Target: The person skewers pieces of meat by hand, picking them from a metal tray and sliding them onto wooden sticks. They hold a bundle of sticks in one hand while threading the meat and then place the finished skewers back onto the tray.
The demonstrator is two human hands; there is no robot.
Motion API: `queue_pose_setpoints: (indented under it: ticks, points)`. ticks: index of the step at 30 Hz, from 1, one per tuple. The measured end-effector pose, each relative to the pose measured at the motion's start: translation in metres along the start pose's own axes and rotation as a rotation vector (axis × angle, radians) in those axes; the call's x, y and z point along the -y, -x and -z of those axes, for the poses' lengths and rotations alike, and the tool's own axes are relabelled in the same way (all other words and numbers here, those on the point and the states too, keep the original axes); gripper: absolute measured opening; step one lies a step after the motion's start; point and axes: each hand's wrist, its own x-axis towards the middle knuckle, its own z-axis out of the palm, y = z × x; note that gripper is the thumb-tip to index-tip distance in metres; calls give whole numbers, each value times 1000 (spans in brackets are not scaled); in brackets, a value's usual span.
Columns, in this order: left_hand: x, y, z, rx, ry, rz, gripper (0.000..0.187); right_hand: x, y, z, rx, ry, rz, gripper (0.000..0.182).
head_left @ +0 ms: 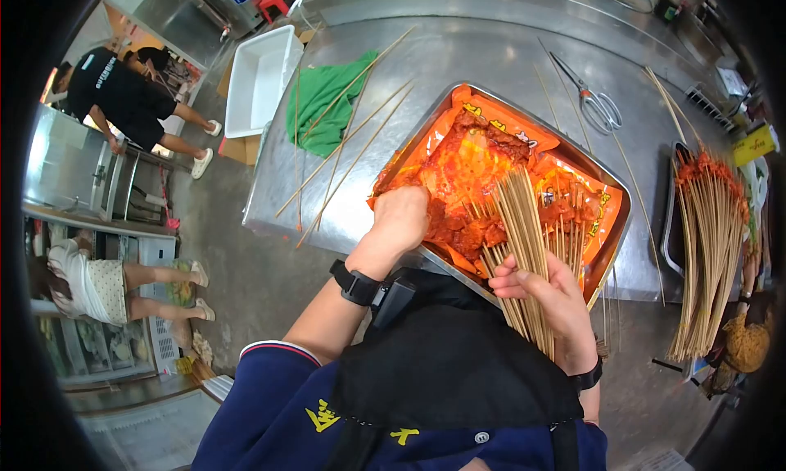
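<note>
A metal tray (620,225) lined with orange printed plastic packaging (602,184) holds red, sauce-coated meat pieces (475,233). At its left end my left hand (401,215) is curled down into the red meat; its fingertips and whatever they hold are hidden. My right hand (557,295) is closed around a thick bundle of bamboo skewers (524,225) at the near side of the tray. The upper ends of the bundle lean over the meat. More skewers (566,240) lie behind it, with red meat around their far ends.
Loose skewers (348,147) cross a green cloth (327,102) on the steel table (368,53). Scissors (598,106) lie beyond the tray. To the right, another tray (673,242) carries a heap of loaded skewers (708,250). A white bin (260,82) stands at left; people (123,94) are farther off.
</note>
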Motion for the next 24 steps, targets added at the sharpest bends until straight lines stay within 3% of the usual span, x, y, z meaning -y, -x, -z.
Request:
queue_pose_setpoints:
  ticks: [3,6,8,9,11,16,18,21,24]
  points:
    - [3,3,-6,-6,33,-78,17,-1,1,0,-4,12,6,23]
    - [8,3,-4,-155,277,-86,16,1,3,-2,-25,51,10,23]
    - [9,5,3,2,1445,16,23,1,2,-4,-34,84,1,23]
    - [12,6,3,-3,1445,18,23,-1,1,-4,-28,93,-2,22]
    - [19,6,3,156,1847,62,24,-2,0,-7,-20,102,-4,22]
    - [5,13,7,156,2042,123,25,0,-1,-9,-64,45,-38,21]
    - [6,16,10,274,2091,144,26,1,-1,-9,-54,57,-37,20]
    - [-3,17,13,193,2087,162,26,-1,-2,-7,-24,77,-32,20]
    - [-5,20,17,244,2137,101,25,-4,-2,-5,-1,81,-36,21]
